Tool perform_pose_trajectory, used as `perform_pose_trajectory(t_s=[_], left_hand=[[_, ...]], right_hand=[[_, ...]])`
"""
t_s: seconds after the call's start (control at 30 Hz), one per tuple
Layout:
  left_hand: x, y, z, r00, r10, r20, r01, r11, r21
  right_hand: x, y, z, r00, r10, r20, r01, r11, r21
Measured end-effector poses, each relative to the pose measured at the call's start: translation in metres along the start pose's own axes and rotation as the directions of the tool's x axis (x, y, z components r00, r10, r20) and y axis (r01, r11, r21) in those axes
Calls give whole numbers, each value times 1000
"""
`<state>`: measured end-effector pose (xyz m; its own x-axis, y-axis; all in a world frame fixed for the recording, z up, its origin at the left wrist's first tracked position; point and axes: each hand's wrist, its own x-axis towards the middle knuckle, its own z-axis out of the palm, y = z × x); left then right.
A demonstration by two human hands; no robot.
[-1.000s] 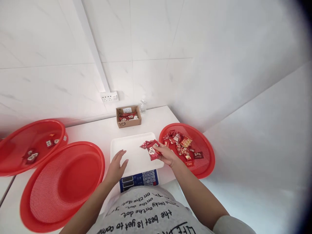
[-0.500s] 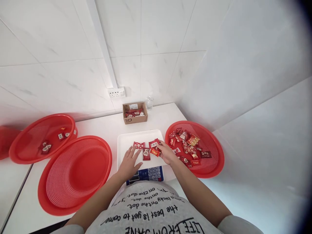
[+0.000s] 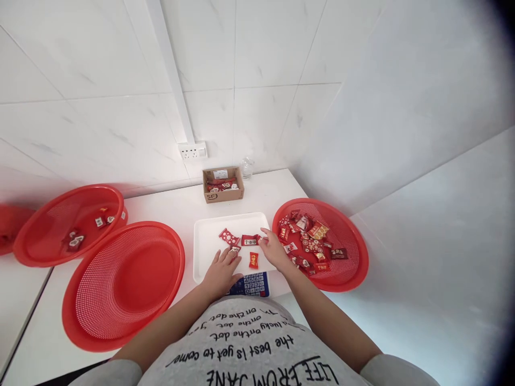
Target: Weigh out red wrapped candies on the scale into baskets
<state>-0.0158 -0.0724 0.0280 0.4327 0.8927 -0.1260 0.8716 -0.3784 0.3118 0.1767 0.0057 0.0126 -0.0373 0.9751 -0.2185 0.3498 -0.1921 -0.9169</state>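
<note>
A white tray lies on a blue-faced scale in front of me. Several red candy packets lie spread on the tray. My left hand rests flat on the tray's near edge, fingers apart, its fingertips touching one small packet. My right hand lies at the tray's right side, fingers stretched out, touching a packet near the middle. A single red packet lies between the two hands.
A red mesh basket with many red packets stands at the right. An empty red basket sits at the left, and another holding a few packets lies behind it. A cardboard box, a glass and a wall socket are at the back.
A second ago my right hand held a bunch of packets over the tray. They now lie on the tray, and both hands have spread them apart with flat fingers.
</note>
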Motion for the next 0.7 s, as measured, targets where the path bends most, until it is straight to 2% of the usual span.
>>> perform_pose_trajectory(t_s=[0.1,0.23,0.4,0.47,0.57,0.63,0.7], left_hand=[[-2,0,-1,998,-15,-57,13,999,-32],[5,-4,6,988,-86,-128,76,994,-80],[18,-11,13,987,-145,-66,139,986,-90],[22,-9,13,990,-121,-68,117,991,-67],[27,-2,13,997,2,-81,-4,1000,-26],[30,3,16,993,108,-42,-109,994,-13],[31,6,19,985,171,13,-171,985,-16]], right_hand=[[-2,0,6,996,-18,83,17,1000,9],[-5,0,12,992,-98,73,101,994,-30],[-11,0,13,964,-79,253,67,996,58],[-10,0,6,978,-96,185,89,995,47],[-1,7,-17,993,-117,-27,116,992,-54],[7,17,-37,983,-115,-144,95,986,-139],[13,33,-58,975,-95,-200,46,971,-235]])
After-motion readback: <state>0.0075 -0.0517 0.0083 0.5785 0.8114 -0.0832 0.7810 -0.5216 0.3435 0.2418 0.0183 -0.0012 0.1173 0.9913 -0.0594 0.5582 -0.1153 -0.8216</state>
